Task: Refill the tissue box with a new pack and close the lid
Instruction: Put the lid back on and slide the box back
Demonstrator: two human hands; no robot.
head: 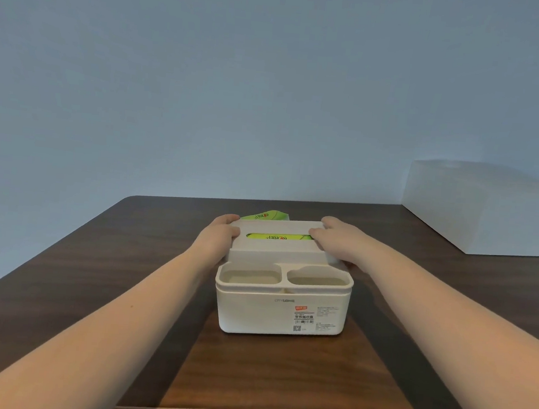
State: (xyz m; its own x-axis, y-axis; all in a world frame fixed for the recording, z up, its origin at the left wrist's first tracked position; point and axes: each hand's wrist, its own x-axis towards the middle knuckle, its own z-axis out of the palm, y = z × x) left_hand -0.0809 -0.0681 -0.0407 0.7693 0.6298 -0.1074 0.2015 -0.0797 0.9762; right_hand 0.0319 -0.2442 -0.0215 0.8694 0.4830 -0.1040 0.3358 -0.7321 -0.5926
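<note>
The cream plastic tissue box [282,306] sits mid-counter [94,254]. We clasp its slotted white lid [274,248], left hand [218,234] and right hand [340,241] each closing a grip on one end. A green tissue pack [278,237] shows through the slot, and green wrapping [265,215] lies just behind. A white rectangular box [486,207] stands far right.

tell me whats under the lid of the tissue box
Through the slot in the lid a green tissue pack shows, and its corner sticks up behind. The rest of the pack is covered by the lid and both hands.
</note>
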